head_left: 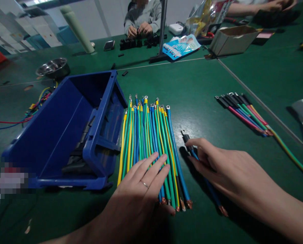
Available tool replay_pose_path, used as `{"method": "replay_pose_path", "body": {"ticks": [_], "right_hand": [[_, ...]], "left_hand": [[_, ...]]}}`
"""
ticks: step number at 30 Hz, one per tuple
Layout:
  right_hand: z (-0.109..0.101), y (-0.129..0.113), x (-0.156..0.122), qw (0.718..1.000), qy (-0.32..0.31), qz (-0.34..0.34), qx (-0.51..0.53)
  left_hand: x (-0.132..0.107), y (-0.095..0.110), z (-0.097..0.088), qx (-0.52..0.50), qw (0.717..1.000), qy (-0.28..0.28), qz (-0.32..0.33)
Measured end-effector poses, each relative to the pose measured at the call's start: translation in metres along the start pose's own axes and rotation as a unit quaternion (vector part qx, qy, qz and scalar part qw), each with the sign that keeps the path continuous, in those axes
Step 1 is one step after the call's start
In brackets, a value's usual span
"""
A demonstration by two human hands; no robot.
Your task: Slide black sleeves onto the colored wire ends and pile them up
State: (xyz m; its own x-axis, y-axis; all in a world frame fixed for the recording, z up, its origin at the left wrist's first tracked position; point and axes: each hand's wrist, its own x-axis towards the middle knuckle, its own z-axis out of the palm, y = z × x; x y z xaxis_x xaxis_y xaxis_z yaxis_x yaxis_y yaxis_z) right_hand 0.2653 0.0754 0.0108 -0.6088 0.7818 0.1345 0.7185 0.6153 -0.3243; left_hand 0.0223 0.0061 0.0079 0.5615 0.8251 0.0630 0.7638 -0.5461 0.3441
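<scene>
A row of cut cables (141,135), green-yellow and blue, lies side by side with metal ring lugs at the far ends and bare copper at the near ends. My left hand (146,181) rests on them with its fingers stretched out flat. To the right of the row, my right hand (215,162) pinches a blue cable (212,191) between thumb and fingers. A black sleeve (186,139) sits near that cable's lug, and bare copper strands show at its near end. Left of the row stands a blue plastic bin (65,125) with black sleeves (80,152) inside.
A fanned bundle of sleeved cables (245,112) lies at the right. Behind are a metal bowl (53,67), a blue packet (180,47), a cardboard box (234,40) and a post (163,30). Co-workers' hands (141,29) handle black parts across the green table (192,84).
</scene>
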Motion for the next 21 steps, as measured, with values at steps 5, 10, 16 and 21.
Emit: {"method": "replay_pose_path", "body": {"ticks": [5,10,16,21], "right_hand": [[-0.006,-0.004,0.006,0.996,-0.035,-0.065,0.047],[-0.010,-0.014,0.007,0.990,-0.051,-0.107,0.077],[-0.009,-0.011,0.007,0.998,0.017,-0.049,0.032],[-0.008,-0.013,0.005,0.998,0.061,-0.024,-0.008]], "left_hand": [[0.000,-0.001,0.001,0.014,1.000,0.008,0.009],[-0.003,-0.003,0.009,0.053,0.998,0.033,0.014],[-0.004,-0.007,0.019,0.073,0.993,0.081,0.037],[-0.006,-0.013,0.024,0.105,0.989,0.087,0.059]]}}
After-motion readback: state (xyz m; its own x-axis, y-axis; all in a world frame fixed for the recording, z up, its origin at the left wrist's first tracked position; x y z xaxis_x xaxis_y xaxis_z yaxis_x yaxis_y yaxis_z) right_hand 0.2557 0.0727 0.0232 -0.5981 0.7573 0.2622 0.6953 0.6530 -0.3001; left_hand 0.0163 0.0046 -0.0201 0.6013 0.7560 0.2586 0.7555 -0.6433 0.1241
